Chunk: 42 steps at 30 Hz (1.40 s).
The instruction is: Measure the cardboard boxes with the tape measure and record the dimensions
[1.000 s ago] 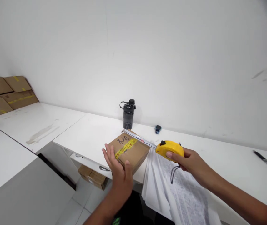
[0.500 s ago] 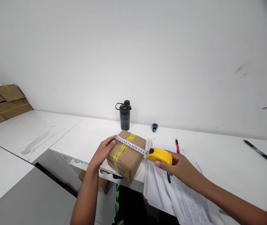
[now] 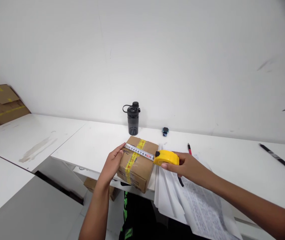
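A cardboard box (image 3: 142, 168) with yellow printed tape across it sits tilted to my view at the desk's front edge. Across its top lies the metal blade (image 3: 138, 151) of a tape measure. My left hand (image 3: 113, 161) is closed at the box's left edge, its fingertips pinching the blade's free end there. In my right hand (image 3: 180, 163) is the yellow tape measure case (image 3: 167, 157), gripped just past the box's right edge. Some right-hand fingers are hidden behind the case.
Handwritten papers (image 3: 202, 203) lie under my right arm, with a red-and-black pen (image 3: 189, 148) on them. Behind the box stand a dark bottle (image 3: 133, 120) and a watch (image 3: 165, 131). A utility knife (image 3: 277, 157) rests far right. Cardboard boxes (image 3: 4, 108) are stacked far left.
My right hand has brought the case left, closer to the box, and less blade shows between the hands. The box has turned slightly. My left hand stays at the blade's end.
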Tool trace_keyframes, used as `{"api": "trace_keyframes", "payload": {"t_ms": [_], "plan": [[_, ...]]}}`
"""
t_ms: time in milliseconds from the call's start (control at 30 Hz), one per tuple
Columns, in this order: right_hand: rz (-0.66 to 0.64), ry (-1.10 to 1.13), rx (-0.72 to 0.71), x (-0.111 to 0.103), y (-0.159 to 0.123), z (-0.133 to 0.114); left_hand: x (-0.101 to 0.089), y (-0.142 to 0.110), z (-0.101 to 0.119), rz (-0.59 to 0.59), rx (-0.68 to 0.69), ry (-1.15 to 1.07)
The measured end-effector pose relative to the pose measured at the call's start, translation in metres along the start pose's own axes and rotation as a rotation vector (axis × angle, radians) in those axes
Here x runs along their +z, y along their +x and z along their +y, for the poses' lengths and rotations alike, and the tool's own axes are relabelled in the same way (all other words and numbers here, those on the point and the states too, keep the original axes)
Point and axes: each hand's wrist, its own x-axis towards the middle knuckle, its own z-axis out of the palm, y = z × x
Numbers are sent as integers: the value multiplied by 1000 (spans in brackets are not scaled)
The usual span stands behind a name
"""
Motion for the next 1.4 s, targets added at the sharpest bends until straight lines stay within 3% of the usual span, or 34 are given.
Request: {"api": "trace_keyframes", "payload": {"t_ms": [300, 667, 867, 1100, 1400], "plan": [[-34, -81, -17, -2, 2, -26, 14, -7, 6, -6, -55, -151], [16, -155, -15, -1, -21, -23, 14, -8, 5, 56, -35, -34], [16, -157, -48, -2, -24, -10, 13, -6, 1, 34, -63, -89], [11, -119, 21, -6, -31, -5, 20, -1, -2, 163, 2, -132], [4, -28, 31, -4, -26, -5, 21, -2, 5, 103, -93, -252]]}}
